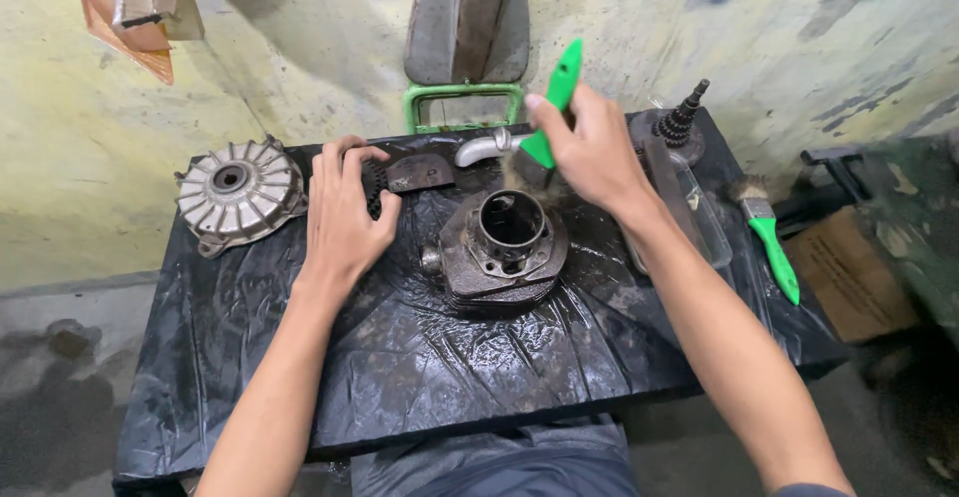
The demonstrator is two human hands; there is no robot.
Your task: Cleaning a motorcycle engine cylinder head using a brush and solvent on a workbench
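On the desk (250,377), the cylinder (499,252) looks heavy, rigid and oily. Right hand (589,147) grips the brush (549,107); left hand (345,212) rests spread beside it.

We cannot make out the bristles of the green brush (547,122); they blur above the engine cylinder (496,247). Our left hand (343,207) covers most of a black toothed part (374,189). The orange object (130,7) and grey panel (468,17) run off the top edge, and the desk (400,357) is cut at the bottom.
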